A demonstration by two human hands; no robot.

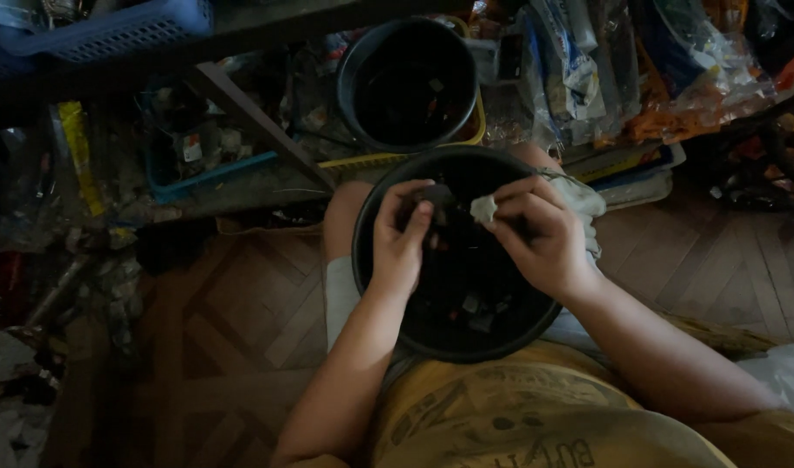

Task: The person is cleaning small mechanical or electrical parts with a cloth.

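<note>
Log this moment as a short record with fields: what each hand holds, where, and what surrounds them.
left hand: left hand pinches a small dark piece over the bowl
right hand: right hand presses a white cloth against that piece
bowl: black bowl rests on the person's lap, small bits lying inside
second container: black bucket stands farther off, on the floor
floor: wooden parquet
surroundings: blue basket upper left; plastic bags upper right
lighting: dim, the small bits cannot be told apart

Both forearms angled inward. Left hand (400, 241) curled, fingers pinched; right hand (535, 236) likewise pinched, thumb seemingly tucked, though dim.
</note>
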